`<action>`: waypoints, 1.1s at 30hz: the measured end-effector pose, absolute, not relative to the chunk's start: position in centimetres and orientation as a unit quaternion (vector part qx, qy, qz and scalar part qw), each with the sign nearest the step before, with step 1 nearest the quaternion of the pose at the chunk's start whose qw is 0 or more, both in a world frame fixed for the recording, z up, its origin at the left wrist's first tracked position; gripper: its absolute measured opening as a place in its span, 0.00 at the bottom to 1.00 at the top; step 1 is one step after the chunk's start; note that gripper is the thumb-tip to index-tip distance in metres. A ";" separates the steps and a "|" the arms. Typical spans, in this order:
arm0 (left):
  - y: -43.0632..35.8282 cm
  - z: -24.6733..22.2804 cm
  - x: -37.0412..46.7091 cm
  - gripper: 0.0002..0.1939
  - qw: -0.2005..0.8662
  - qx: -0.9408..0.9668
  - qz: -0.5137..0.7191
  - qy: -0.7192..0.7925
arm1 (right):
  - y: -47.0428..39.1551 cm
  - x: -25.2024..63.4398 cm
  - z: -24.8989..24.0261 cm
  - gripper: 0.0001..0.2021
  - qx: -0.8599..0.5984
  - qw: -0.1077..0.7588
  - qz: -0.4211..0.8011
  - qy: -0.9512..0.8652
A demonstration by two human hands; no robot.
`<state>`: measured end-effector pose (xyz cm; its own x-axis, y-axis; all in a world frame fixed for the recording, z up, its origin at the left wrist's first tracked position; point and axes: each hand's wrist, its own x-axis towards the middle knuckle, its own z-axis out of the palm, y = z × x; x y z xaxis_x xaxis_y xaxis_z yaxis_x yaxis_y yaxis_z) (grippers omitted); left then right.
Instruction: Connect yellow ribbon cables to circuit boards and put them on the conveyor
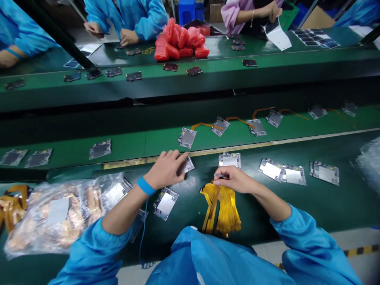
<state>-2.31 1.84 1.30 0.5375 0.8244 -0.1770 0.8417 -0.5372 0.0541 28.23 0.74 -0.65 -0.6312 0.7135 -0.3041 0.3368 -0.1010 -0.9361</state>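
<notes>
The left hand [166, 169] touches a silver-grey rectangular circuit board [188, 164]; its grip I cannot tell. This board lies left of the right hand [234, 179], which pinches a small grey piece [219, 175] beside golden flat ribbon cables [227, 209], stretching lengthwise toward the wearer.
</notes>
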 end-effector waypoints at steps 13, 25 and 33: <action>0.2 -0.3 0.3 0.22 0.106 0.909 -0.026 0.402 | 3.7 25.5 -3.0 0.08 -0.483 0.142 0.472 -0.724; 0.5 -0.7 -0.2 0.11 0.128 0.905 -0.008 0.406 | 4.1 23.7 -2.1 0.08 -0.500 0.064 0.393 -0.769; -1.6 -1.0 -0.6 0.16 0.106 0.886 0.011 0.451 | 4.7 22.4 -2.0 0.09 -0.509 0.033 0.354 -0.784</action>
<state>-0.57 -1.58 -1.04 0.5928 0.8018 -0.0760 0.7970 -0.5704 0.1984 22.38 4.66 -1.95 -0.4798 0.8215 -0.3081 0.7742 0.2312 -0.5892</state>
